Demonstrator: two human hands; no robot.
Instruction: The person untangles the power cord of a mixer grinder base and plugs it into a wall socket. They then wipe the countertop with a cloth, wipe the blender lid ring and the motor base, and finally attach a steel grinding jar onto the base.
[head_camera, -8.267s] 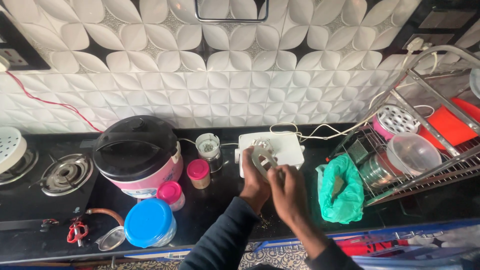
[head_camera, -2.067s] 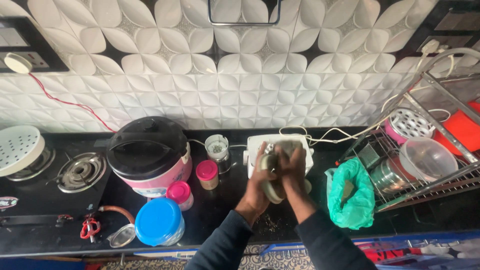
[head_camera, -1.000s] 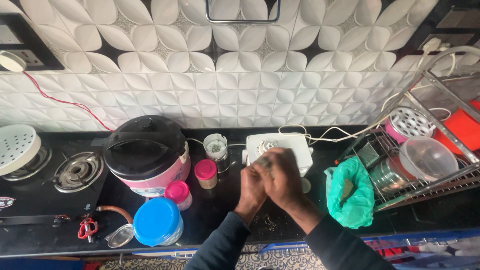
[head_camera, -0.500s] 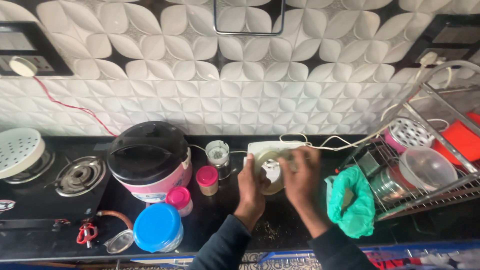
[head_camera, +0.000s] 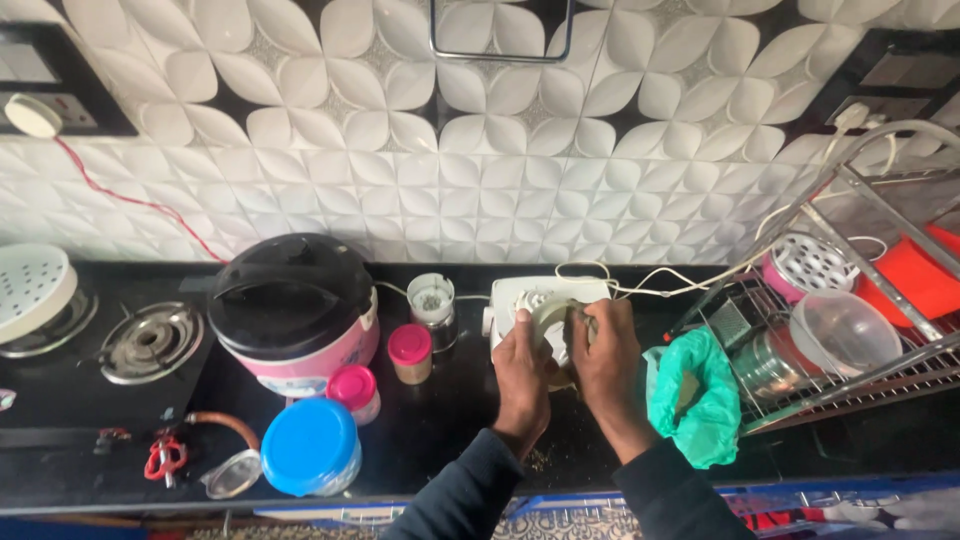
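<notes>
My left hand (head_camera: 522, 365) and my right hand (head_camera: 605, 360) are both clasped around a small pale grinder jar (head_camera: 553, 318). The jar is held just in front of, and partly over, a white mixer base (head_camera: 545, 292) at the back of the black counter (head_camera: 440, 440). My fingers hide most of the jar, so only its rim shows between them. A white cord (head_camera: 660, 285) runs from the base to the right. Dark sleeves cover both forearms.
Left of my hands stand a pink cooker with a black lid (head_camera: 292, 300), a small glass jar (head_camera: 432, 300), two pink-lidded pots (head_camera: 410, 350) (head_camera: 355, 388) and a blue-lidded tub (head_camera: 312, 445). A gas burner (head_camera: 150, 340) sits far left. A green bag (head_camera: 695, 395) and a metal dish rack (head_camera: 860, 330) stand right.
My right hand, which was apart from the jar half a second ago, has closed in on it. Both hands now grip it close to the mixer base.
</notes>
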